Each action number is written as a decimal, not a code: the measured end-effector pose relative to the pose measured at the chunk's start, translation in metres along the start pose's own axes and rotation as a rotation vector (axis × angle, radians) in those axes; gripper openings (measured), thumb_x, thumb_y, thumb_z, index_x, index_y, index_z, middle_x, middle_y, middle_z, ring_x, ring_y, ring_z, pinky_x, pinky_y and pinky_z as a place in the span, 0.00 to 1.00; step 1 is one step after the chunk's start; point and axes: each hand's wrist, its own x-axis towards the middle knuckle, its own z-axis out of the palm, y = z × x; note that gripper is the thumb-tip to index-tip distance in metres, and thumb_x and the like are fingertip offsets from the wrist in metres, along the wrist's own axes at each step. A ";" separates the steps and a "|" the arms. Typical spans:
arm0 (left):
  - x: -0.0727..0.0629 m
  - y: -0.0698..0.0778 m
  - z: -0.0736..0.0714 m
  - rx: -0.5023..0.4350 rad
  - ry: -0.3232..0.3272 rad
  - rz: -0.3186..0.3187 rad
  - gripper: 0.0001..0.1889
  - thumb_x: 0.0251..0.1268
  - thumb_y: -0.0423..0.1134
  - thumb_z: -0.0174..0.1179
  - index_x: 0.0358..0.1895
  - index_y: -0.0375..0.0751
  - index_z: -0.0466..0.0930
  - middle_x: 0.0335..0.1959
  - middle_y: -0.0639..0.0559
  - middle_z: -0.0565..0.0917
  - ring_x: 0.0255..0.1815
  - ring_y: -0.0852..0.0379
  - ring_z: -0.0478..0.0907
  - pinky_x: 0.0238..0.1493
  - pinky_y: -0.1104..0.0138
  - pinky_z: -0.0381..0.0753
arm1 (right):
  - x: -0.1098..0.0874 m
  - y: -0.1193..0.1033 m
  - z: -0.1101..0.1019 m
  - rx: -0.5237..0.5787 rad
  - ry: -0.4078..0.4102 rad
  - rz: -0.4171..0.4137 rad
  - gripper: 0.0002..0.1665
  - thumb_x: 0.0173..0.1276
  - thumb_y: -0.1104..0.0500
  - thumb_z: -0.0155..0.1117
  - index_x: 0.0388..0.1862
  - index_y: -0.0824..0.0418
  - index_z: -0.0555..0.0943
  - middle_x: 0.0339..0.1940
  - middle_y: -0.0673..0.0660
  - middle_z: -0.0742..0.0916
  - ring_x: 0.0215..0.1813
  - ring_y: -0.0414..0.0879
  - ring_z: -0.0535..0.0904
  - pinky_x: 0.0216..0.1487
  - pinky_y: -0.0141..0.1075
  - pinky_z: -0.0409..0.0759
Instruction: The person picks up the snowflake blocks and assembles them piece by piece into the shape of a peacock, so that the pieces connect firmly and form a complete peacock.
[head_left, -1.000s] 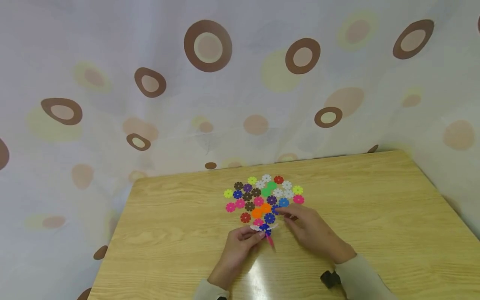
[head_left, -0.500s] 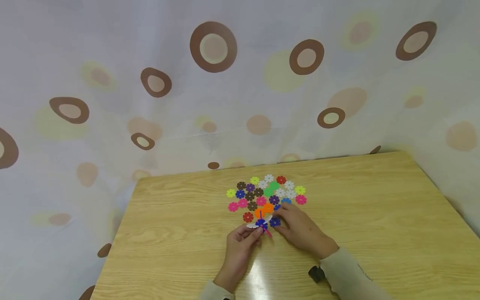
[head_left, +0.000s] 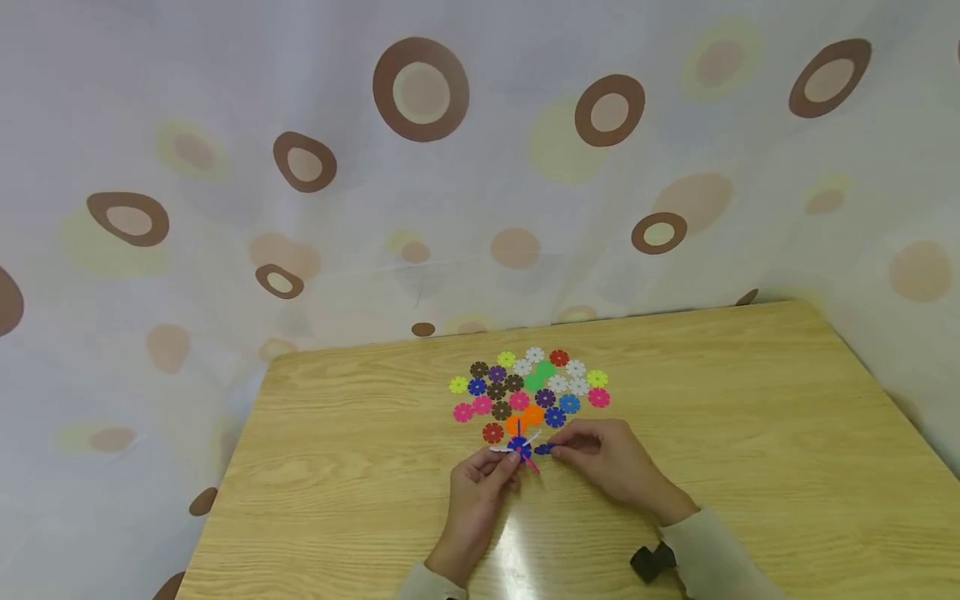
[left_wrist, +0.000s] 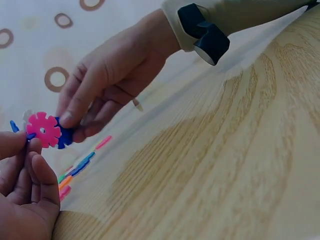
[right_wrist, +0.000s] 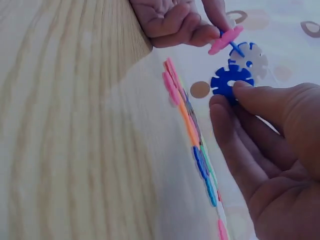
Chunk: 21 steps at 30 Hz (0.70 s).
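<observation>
Above the surface (head_left: 337, 467), my left hand (head_left: 474, 502) pinches the disc assembly (head_left: 519, 445) and my right hand (head_left: 613, 467) pinches a blue disc (head_left: 543, 450) just beside it; off-angle pressing of these parts together could twist the assembly apart.

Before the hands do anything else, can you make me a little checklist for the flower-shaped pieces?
1. Left hand has a grip on the joined discs: ok, finger and thumb hold them.
2. Right hand has a grip on the single blue disc: ok, it is pinched at its edge.
3. Single blue disc joined on: not ok, the head view shows a small gap.
4. Notches lined up: cannot tell, the angle is unclear.
5. Spare discs lying flat on the table: ok.
</observation>
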 end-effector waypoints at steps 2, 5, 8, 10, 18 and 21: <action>0.000 0.001 0.000 -0.002 0.001 -0.002 0.04 0.74 0.29 0.68 0.38 0.38 0.87 0.31 0.58 0.91 0.33 0.64 0.84 0.39 0.73 0.87 | -0.001 -0.003 0.002 0.049 0.019 -0.001 0.05 0.71 0.63 0.78 0.44 0.58 0.93 0.45 0.57 0.95 0.46 0.46 0.95 0.49 0.30 0.91; 0.000 0.002 0.001 -0.013 0.004 0.002 0.04 0.76 0.30 0.67 0.38 0.37 0.85 0.30 0.56 0.90 0.33 0.64 0.84 0.38 0.73 0.87 | -0.001 -0.006 0.006 0.110 0.013 -0.015 0.05 0.72 0.64 0.77 0.44 0.61 0.92 0.45 0.60 0.95 0.47 0.49 0.95 0.50 0.31 0.92; 0.000 0.001 0.002 -0.017 0.010 0.013 0.05 0.77 0.30 0.66 0.38 0.33 0.84 0.30 0.55 0.91 0.31 0.64 0.83 0.37 0.74 0.86 | -0.001 -0.008 0.010 0.143 0.010 -0.037 0.04 0.72 0.67 0.76 0.44 0.63 0.91 0.46 0.62 0.94 0.48 0.50 0.95 0.50 0.32 0.92; 0.000 0.001 0.003 -0.015 0.011 0.017 0.05 0.77 0.30 0.66 0.38 0.32 0.84 0.29 0.55 0.90 0.30 0.65 0.82 0.36 0.74 0.85 | -0.001 -0.009 0.012 0.144 0.015 -0.055 0.05 0.72 0.68 0.75 0.44 0.63 0.91 0.46 0.61 0.94 0.49 0.50 0.95 0.51 0.32 0.92; -0.003 0.000 0.001 0.054 0.002 0.057 0.12 0.76 0.30 0.67 0.43 0.17 0.83 0.29 0.56 0.90 0.30 0.65 0.82 0.36 0.75 0.85 | -0.002 -0.007 0.017 0.053 0.053 -0.192 0.08 0.69 0.73 0.75 0.43 0.64 0.92 0.44 0.59 0.95 0.47 0.50 0.95 0.49 0.32 0.92; -0.003 -0.001 0.001 0.083 0.000 0.076 0.14 0.76 0.30 0.67 0.45 0.14 0.82 0.29 0.56 0.91 0.30 0.66 0.83 0.37 0.75 0.85 | -0.003 -0.006 0.016 -0.002 0.065 -0.256 0.09 0.68 0.74 0.75 0.43 0.63 0.92 0.43 0.57 0.96 0.47 0.46 0.95 0.49 0.32 0.92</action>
